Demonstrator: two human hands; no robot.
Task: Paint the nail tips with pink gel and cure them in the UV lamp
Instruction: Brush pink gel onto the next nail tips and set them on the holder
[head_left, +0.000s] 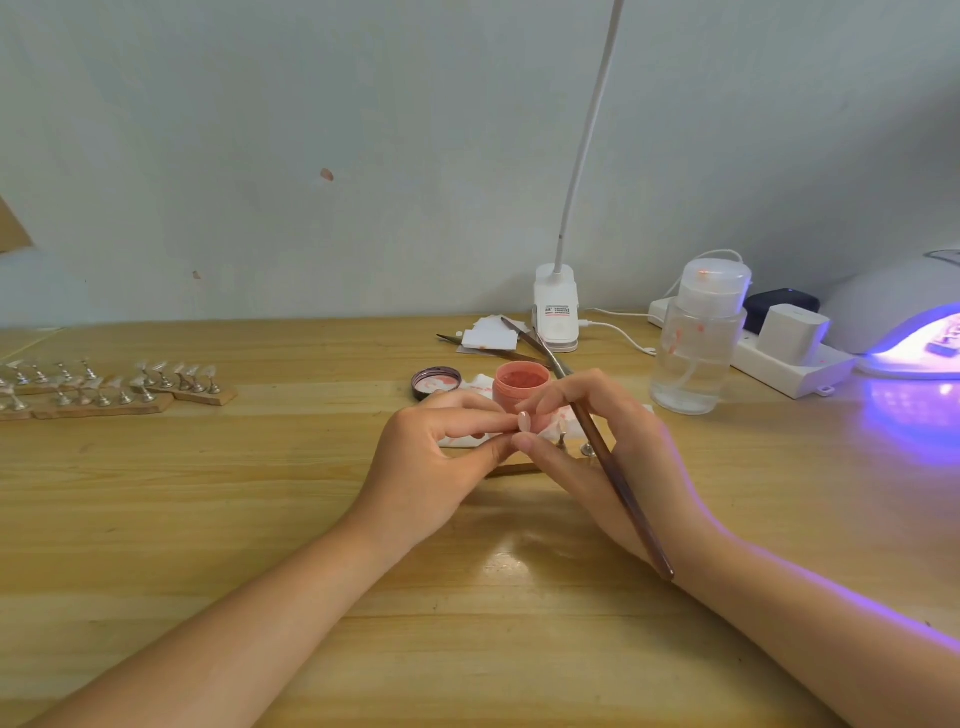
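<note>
Two bare hands meet over the middle of a wooden surface (208, 519). The left hand (436, 457) and right hand (597, 457) pinch one pale nail tip (523, 421) between their fingertips, so both are closed on it. The right hand also holds a thin brown brush (618, 478), its handle slanting down across the palm toward the wrist.

Just behind the hands stands an open pink gel jar (521, 383), with its lid (436, 381) lying to its left. A stained white tissue (475, 387) lies under and around them. Small metal stands (588, 449) sit on a wooden strip partly hidden by the right hand.

At far left, rows of nail tips on stands (104, 382) wait on wooden strips. At far right, the UV lamp (904, 322) glows violet. Near it are a clear pump bottle (696, 343) and a white power strip (795, 369). A white clip lamp (556, 312) stands at the back, beside tweezers (535, 348).
</note>
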